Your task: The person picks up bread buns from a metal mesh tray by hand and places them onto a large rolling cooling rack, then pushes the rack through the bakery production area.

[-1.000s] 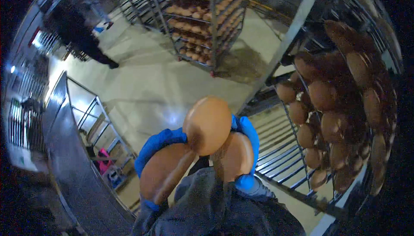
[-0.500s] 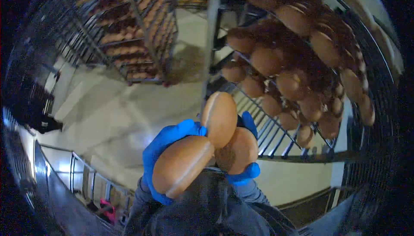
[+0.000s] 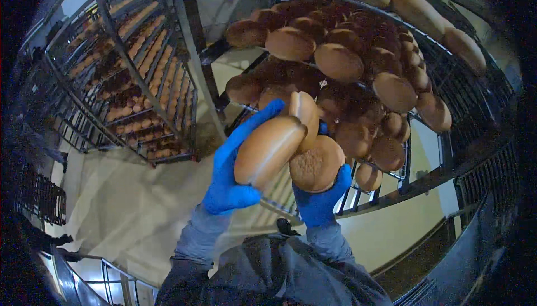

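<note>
Blue-gloved hands [image 3: 222,180] hold three brown loaves [image 3: 269,150].

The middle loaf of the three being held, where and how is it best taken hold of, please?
Probably the far end of the middle loaf, from above, grip across its narrow width: that end juts out, while the near end sits between the left loaf and the right loaf.

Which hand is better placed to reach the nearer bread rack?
Probably the right hand: it appears closer to the lower loaves on the nearer rack; the left hand is farther left. Both are occupied: left grips a long loaf, right a rough-ended loaf.
</note>
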`<state>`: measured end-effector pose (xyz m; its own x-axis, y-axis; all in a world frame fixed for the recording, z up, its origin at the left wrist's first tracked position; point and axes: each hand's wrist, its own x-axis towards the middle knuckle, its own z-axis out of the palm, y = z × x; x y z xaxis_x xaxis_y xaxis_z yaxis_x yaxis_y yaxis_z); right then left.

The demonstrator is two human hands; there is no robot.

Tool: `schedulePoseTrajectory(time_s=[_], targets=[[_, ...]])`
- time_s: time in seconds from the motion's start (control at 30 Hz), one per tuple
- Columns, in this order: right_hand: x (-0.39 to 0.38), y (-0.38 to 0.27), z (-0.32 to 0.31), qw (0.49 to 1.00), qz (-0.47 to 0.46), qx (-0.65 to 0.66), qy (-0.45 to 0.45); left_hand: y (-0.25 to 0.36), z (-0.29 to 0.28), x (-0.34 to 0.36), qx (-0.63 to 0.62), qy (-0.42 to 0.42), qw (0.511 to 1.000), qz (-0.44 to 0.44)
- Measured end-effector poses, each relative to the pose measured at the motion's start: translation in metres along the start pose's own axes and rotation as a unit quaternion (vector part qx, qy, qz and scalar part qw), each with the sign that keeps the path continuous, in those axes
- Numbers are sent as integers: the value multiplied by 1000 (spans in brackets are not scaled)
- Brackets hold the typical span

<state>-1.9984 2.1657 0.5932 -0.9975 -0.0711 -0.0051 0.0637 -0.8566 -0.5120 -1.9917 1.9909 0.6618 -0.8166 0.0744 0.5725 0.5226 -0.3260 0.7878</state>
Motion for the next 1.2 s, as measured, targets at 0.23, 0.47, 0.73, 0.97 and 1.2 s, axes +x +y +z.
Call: schedulePoseTrajectory(time_s=[0.23,0.47,0.73,0.97,1.2], targets=[[40,-29,-6,992,40,103,-54,-19,22,41,30,-19,998,47],[49,-42,18,981,60,178,-43,-49,15,65,57,25,998,-1],[52,-58,7,872,-263,-409,-49,-50,27,65,-52,50,996,-43],[46,-69,15,989,63,60,-116,-63,21,69,-63,56,995,-48],[34,-81,15,971,125,186,-79,-64,13,55,-66,92,992,-60]])
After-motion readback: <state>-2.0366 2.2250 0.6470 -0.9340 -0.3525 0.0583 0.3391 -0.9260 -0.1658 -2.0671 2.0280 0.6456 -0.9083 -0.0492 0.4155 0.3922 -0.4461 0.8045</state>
